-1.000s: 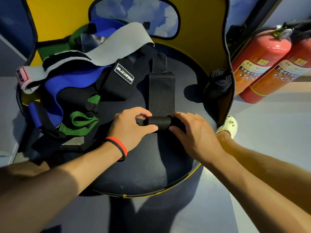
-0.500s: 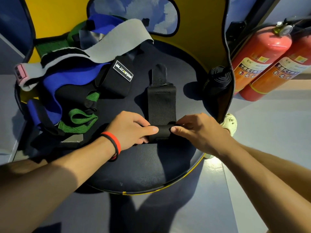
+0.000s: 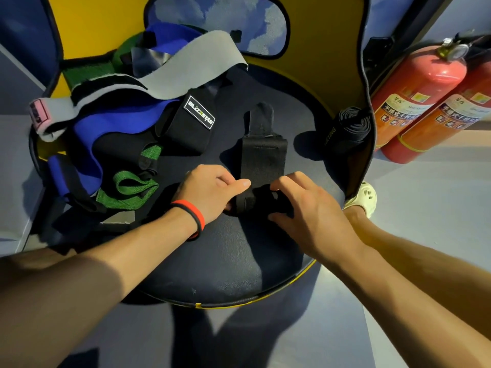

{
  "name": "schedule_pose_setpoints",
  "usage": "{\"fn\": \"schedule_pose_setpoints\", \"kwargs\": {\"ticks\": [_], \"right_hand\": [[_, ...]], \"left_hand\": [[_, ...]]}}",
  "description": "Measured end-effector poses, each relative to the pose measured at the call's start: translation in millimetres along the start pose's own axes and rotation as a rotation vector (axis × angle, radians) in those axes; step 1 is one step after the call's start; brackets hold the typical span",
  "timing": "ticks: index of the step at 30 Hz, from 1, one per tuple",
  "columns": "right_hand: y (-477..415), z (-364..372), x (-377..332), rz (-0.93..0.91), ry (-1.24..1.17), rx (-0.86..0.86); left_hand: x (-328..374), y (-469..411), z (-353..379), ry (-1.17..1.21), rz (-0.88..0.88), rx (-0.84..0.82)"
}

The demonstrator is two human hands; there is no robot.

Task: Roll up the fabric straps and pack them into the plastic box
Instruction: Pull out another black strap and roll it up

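- Fingers [image 3: 288,180] of the right hand [image 3: 310,211] curl over one end of a part-made roll [image 3: 261,201] in a black strap [image 3: 263,155], with the thumb tucked against its near side. The left hand [image 3: 210,193] grips the other end, thumb laid along the top. Holding both ends this way likely keeps the coil tight and square.
- The unrolled length of the black strap lies flat on a round padded seat [image 3: 225,261] and runs straight away from the person. That should let the coil travel forward without skewing.
- A finished roll [image 3: 348,128] sits at the seat's right edge, well apart from the hands, seemingly set aside for packing.
- A loose heap of straps [image 3: 111,128] in blue, grey, green and black covers the seat's left side, not yet rolled.
- No plastic box is in view.
- Two red fire extinguishers [image 3: 419,102] stand on the floor to the right, beyond the seat.
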State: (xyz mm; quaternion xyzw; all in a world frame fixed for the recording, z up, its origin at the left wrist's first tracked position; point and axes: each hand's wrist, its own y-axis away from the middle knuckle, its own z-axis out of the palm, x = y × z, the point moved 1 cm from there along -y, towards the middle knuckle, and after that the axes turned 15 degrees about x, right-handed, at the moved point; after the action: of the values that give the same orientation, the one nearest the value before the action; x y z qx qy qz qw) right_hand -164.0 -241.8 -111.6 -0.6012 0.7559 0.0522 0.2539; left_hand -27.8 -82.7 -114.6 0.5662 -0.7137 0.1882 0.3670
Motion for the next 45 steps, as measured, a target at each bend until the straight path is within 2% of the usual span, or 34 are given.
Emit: {"fn": "schedule_pose_setpoints", "kwargs": {"ticks": [4, 8, 11, 15, 17, 21, 24, 26, 28, 32, 37, 40, 45], "right_hand": [[-5, -4, 9, 0.096, -0.088, 0.018], [-10, -9, 12, 0.182, -0.168, -0.028], [-12, -13, 13, 0.251, -0.197, -0.162], [-12, -21, 12, 0.305, -0.201, -0.289], [-12, -22, 9, 0.279, -0.169, -0.304], [-12, -22, 7, 0.276, -0.179, -0.247], [-7, -14, 6, 0.187, -0.091, -0.033], [-4, -10, 1, 0.074, -0.014, 0.119], [-2, -7, -7, -0.049, 0.054, 0.196], [7, -6, -20, -0.214, 0.172, 0.149], [14, 6, -21, -0.150, 0.307, 0.105], [10, 4, -19, -0.159, 0.289, 0.126], [4, -4, -16, -0.221, 0.225, 0.027]], "left_hand": [[-2, 1, 0, 0.039, 0.095, 0.046], [-5, 9, -7, -0.012, 0.123, -0.114], [-7, 16, -10, -0.113, 0.124, -0.137], [-11, 25, -13, -0.149, 0.097, -0.199], [-14, 28, -13, -0.127, 0.060, -0.242], [-13, 28, -8, -0.014, -0.047, -0.218], [-8, 24, -7, 0.097, -0.129, -0.225], [-5, 21, -6, 0.082, -0.124, -0.218], [-3, 19, -6, 0.054, -0.102, -0.197], [0, 13, -4, 0.006, -0.090, -0.161], [5, 8, -2, -0.008, -0.092, -0.163], [8, 3, -6, -0.022, -0.091, -0.169], [4, -9, -7, 0.045, -0.119, -0.053]]}}
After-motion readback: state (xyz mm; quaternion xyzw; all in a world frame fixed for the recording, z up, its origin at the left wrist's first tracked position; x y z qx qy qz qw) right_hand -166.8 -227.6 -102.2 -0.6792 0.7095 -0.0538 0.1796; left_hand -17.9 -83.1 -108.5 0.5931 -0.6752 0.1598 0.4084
